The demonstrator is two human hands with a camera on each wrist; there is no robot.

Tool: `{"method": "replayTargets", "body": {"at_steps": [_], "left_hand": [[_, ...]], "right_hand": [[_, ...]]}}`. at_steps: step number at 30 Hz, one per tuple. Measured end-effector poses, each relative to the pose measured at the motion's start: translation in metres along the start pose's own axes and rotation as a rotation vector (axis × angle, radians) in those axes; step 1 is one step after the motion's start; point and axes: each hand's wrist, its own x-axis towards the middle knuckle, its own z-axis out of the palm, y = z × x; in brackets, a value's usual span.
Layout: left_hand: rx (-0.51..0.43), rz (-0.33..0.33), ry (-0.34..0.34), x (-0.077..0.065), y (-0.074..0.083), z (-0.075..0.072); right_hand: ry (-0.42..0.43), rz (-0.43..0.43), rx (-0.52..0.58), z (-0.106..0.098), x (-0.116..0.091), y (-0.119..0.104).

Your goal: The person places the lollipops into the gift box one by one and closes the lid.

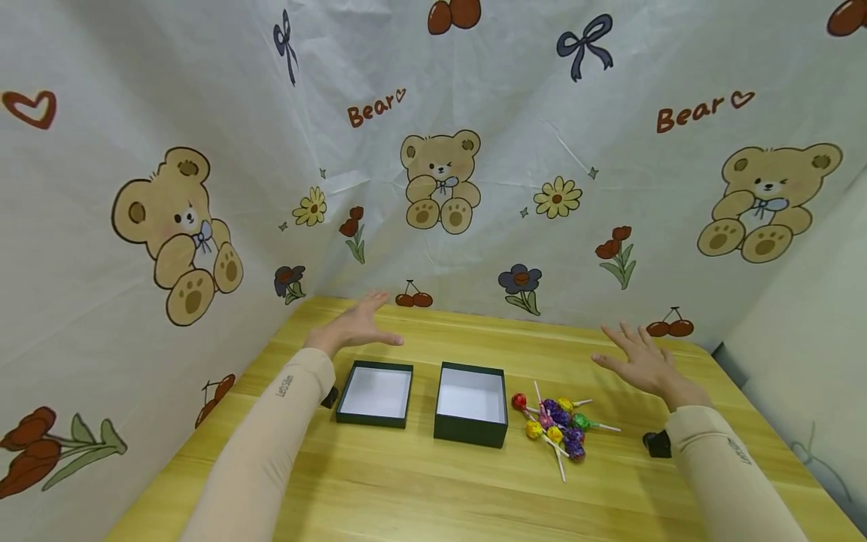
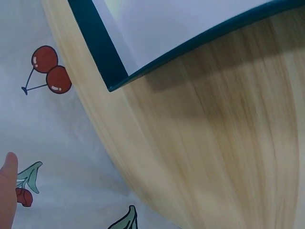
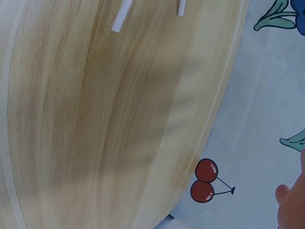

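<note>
My left hand hovers over the back left of the table, fingers stretched out and holding nothing. Just in front of it lies a shallow dark green box lid with its white inside facing up. To the right of the lid stands a deeper green box, its white interior bare. A loose pile of wrapped lollipops in red, yellow, purple and green lies right of the box. My right hand is raised beyond the pile at the right, fingers spread, also holding nothing. In the left wrist view the lid's corner shows.
The wooden table meets a hanging cloth printed with bears and flowers at its back and left. Black wrist camera mounts sit under the sleeves. White lollipop sticks reach into the top of the right wrist view.
</note>
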Motion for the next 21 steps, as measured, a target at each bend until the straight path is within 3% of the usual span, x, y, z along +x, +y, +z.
{"method": "replayTargets", "body": {"at_steps": [6,21], "left_hand": [[-0.065,0.002,-0.018,-0.001,-0.001,0.007],[-0.125,0.018,-0.046,0.000,0.003,0.017]], "right_hand": [[0.006,-0.012,-0.001,0.001,0.000,-0.002],[-0.003,-0.043,0.001,0.007,0.002,-0.006]]}}
